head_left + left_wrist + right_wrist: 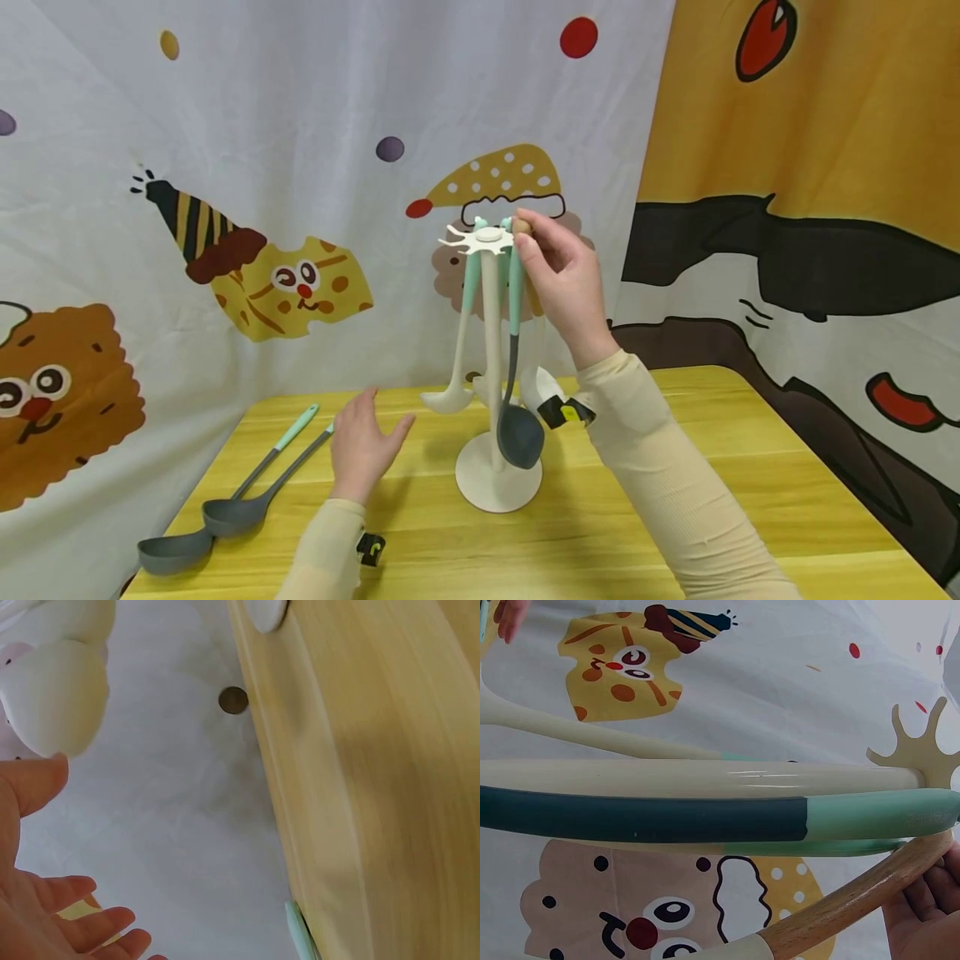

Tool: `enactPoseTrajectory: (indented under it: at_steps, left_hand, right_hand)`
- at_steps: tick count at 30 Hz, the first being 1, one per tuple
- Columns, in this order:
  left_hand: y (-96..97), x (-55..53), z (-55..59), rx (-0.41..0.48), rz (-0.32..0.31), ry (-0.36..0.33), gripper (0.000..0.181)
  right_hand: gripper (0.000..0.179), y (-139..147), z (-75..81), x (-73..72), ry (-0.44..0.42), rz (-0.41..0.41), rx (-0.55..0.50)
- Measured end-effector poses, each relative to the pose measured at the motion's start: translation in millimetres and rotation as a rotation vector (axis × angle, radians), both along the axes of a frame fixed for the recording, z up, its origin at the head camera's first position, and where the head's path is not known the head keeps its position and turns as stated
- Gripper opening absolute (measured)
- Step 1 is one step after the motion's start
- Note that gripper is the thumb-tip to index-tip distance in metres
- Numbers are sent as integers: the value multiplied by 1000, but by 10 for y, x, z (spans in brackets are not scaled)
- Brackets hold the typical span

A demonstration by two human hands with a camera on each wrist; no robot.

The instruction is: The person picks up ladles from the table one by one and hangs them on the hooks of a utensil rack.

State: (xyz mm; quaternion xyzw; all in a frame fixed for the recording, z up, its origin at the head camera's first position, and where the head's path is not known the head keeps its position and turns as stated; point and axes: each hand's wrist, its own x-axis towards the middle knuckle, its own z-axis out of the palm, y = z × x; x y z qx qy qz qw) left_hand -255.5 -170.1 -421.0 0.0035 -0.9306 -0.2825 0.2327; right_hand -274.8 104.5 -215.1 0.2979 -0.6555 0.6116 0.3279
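Note:
My right hand (566, 279) pinches the top of a wooden handle (855, 900) beside the hooked top of a cream utensil stand (491, 333). This handle runs into a white shaft; a white rounded head (538, 385) shows below, partly behind the wrist camera. On the stand hang a dark grey ladle (521, 435) with a mint handle and a white ladle (450, 398), also mint-handled. Another mint-handled utensil is mostly hidden behind the post. My left hand (365, 446) holds nothing, its fingers spread and thumb out, left of the stand.
Two dark grey ladles (236, 515) with mint handles lie at the left of the wooden table (637, 517). The stand's round base (480, 492) sits mid-table. Behind hangs a cartoon-printed curtain (300, 100).

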Motion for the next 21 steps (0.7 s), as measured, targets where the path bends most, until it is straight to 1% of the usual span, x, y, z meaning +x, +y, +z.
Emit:
enactPoseTrajectory:
  at_steps: [3, 9, 17, 21]
  left_hand:
    - [-53, -14, -15, -21, -2, -23, 77]
    - [-161, -69, -56, -74, 8, -102, 88]
    - [-302, -113, -120, -110, 11, -152, 102]
    - [-367, -123, -138, -142, 3, -195, 108]
  right_hand:
    - [36, -4, -4, -2, 4, 0, 1]
    - [35, -9, -2, -8, 8, 2, -5]
    - [35, -8, 1, -1, 5, 2, -5]
    - [35, -7, -6, -10, 9, 2, -4]
